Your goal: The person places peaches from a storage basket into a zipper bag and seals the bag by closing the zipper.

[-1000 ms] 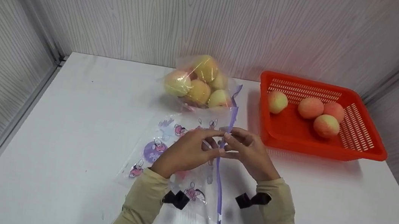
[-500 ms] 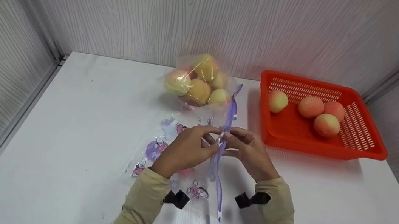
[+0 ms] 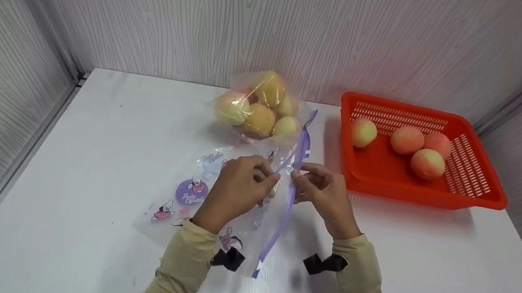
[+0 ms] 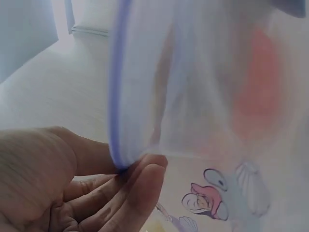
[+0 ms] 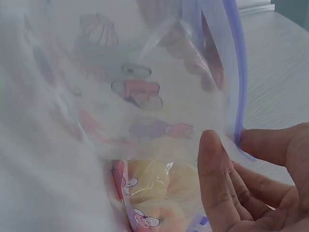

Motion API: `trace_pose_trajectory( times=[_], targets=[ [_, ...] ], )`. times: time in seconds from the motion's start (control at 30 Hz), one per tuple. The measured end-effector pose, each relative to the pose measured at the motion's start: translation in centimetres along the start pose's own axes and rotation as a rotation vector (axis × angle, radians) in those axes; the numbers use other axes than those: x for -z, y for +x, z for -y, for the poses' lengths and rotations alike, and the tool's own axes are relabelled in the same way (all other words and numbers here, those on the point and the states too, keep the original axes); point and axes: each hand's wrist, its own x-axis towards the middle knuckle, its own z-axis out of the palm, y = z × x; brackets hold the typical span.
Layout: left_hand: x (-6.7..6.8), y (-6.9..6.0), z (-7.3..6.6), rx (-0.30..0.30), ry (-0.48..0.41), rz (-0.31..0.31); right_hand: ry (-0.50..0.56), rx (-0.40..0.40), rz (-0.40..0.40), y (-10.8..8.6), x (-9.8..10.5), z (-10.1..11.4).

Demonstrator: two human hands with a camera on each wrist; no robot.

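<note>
A clear printed bag (image 3: 192, 192) with a purple zip edge lies between the hands, its mouth facing right in the head view. My left hand (image 3: 237, 188) pinches one side of the mouth; in the left wrist view its thumb and fingers (image 4: 149, 186) meet on the bag film. Opposite, my right hand (image 3: 327, 197) pinches the purple-edged side, and the right wrist view shows its fingers (image 5: 217, 179) at that film. The two sides of the mouth stand slightly apart. No fruit shows inside this bag.
Behind the hands, a second clear bag holds several peaches (image 3: 260, 119). A red basket (image 3: 400, 191) with several peaches stands at the back right, near my right hand. Wood-grain panels (image 3: 206, 20) close off the back and sides.
My left hand has moved a little left and up, away from the right hand, drawing the bag's side with it. The mouth has parted, and the strip's lower end has swung left.
</note>
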Motion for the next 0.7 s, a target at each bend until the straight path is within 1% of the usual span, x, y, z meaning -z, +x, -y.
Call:
trace_pose_trajectory(
  times=[0.07,0.17,0.27,0.33,0.4,0.47,0.5,0.6,0.7],
  targets=[
    [0.7,-0.1,0.0,-0.004,-0.019,-0.022,-0.068,0.026,0.005,-0.1,0.2,0.3],
    [2.4,-0.5,0.2,-0.035,-0.023,-0.069,-0.175,0.048,-0.027,-0.1,1.1,0.4],
    [4.1,-1.2,0.3,-0.082,0.017,-0.122,-0.287,0.05,-0.029,0.0,2.5,0.3],
    [5.1,-1.5,0.4,-0.097,0.062,-0.145,-0.361,0.072,-0.008,0.1,3.3,0.2],
    [5.9,-1.8,0.6,-0.092,0.091,-0.152,-0.413,0.1,0.006,0.1,3.9,0.2],
    [6.5,-2.0,0.9,-0.084,0.103,-0.152,-0.449,0.133,0.006,0.1,4.4,0.1],
    [6.8,-2.0,1.1,-0.081,0.109,-0.15,-0.463,0.137,0.01,0.1,4.6,0.1],
    [7.3,-2.1,1.4,-0.089,0.103,-0.136,-0.486,0.143,0.012,0.0,5.2,0.3],
    [7.7,-2.2,1.5,-0.098,0.098,-0.127,-0.491,0.174,0.0,-0.2,5.4,0.6]
  ],
)
